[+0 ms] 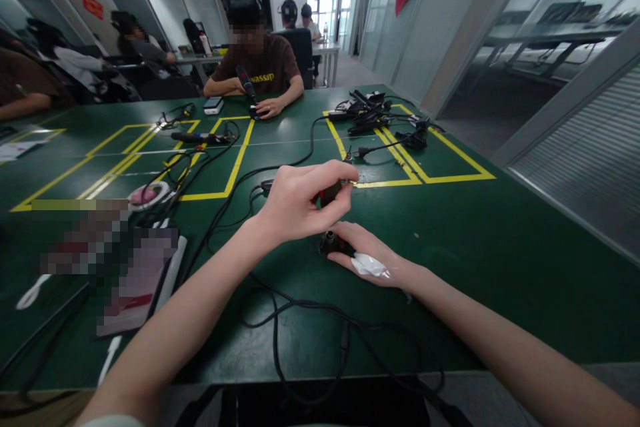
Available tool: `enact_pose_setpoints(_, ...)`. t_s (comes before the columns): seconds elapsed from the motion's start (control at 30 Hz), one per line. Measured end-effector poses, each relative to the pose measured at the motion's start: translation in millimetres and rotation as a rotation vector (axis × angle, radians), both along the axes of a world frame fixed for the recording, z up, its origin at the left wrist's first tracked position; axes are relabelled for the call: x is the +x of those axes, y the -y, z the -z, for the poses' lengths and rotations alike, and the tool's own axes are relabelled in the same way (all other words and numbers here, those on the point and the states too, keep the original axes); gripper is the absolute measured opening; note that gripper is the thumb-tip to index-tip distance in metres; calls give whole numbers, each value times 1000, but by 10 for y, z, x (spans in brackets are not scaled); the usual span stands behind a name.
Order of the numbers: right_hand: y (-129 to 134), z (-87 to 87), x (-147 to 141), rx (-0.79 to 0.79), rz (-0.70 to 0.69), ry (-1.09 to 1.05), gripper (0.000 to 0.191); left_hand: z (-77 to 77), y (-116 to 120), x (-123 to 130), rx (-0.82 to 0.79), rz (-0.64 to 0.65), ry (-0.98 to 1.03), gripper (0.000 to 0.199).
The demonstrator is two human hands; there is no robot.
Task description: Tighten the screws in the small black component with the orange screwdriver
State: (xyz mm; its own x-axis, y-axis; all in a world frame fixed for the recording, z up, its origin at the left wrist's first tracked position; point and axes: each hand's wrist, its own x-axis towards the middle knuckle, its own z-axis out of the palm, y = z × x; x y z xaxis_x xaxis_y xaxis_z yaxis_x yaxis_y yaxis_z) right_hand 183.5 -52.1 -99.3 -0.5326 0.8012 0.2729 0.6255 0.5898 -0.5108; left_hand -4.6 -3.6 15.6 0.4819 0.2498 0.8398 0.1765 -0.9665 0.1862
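My left hand [307, 200] is closed around a black-and-red tool [329, 195], held above the table in front of me. The fingers cover most of it, so its exact kind is unclear. A small metal tip [349, 155] shows just beyond the fingers. Lower and closer to me, my right hand [367, 250] rests at the tabletop, its thumb and fingers closed on a small black piece with a metal collar [329, 240]. White tape or film [370, 265] covers part of the back of that hand.
Black cables [310, 307] loop across the green table [500, 253]. A phone-like slab [137, 280] lies at left, beside a round white item [150, 195]. A black screwdriver-like tool [200, 137] and a cable pile [367, 110] lie farther back. Opposite sits a co-worker [270, 60] holding a black tool.
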Motion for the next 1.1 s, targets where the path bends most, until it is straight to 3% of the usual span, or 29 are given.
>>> enact_pose_setpoints(0.23, -7, 23, 0, 4, 6, 3, 28, 18, -10, -3, -7, 9, -41, 6)
enact_pose_setpoints(0.4, 3, -1, -4, -10, 0, -15, 27, 17, -15, -36, -74, 102, -68, 24)
enact_pose_setpoints(1.1, 0, 0, 1, -10, 18, 14, 27, 0, -19, -6, 8, -7, 4, 15)
